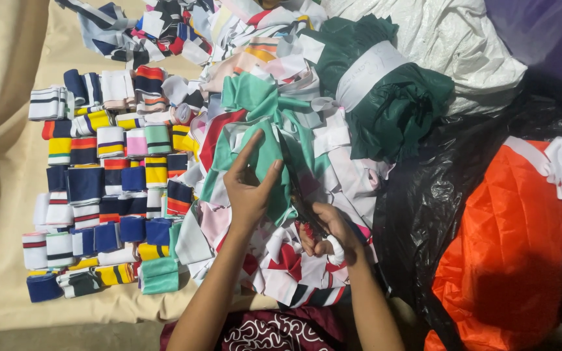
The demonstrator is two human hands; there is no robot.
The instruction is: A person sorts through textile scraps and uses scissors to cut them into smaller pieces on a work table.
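Note:
My left hand (248,188) pinches a mint-green fabric piece (261,153) that lies on a heap of mixed scraps (274,253). My right hand (330,234) grips dark scissors (297,185) with red handles; one finger is wrapped in white tape. The blades point up and away from me, along the right edge of the green piece, close to my left thumb. Whether the blades are cutting into the cloth I cannot tell.
Rows of folded striped rib bands (102,188) lie on beige cloth (1,130) at left. A dark green bundle (391,97) tied with a white strip lies beyond the heap. At right are a black plastic bag (424,208), an orange bundle (515,240) and a white sack (450,32).

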